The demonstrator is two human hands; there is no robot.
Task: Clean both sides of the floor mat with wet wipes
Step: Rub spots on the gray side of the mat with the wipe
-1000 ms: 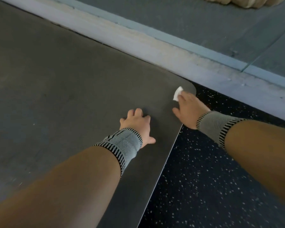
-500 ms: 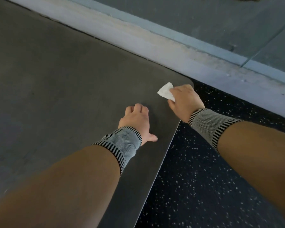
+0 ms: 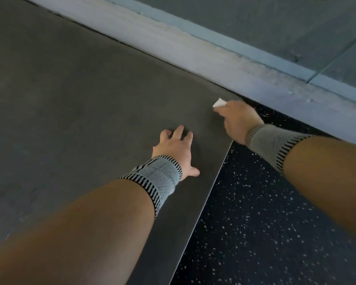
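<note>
Since half a second ago the right hand has slid the white wet wipe toward the far right rounded corner of the floor mat, gripping the crumpled wipe against the surface. The left hand stays pressed on the mat with fingers spread wide. The mat is matte, dark grey and flat, lying on black speckled rubber flooring. Both wrists wear ribbed knit wristbands.
</note>
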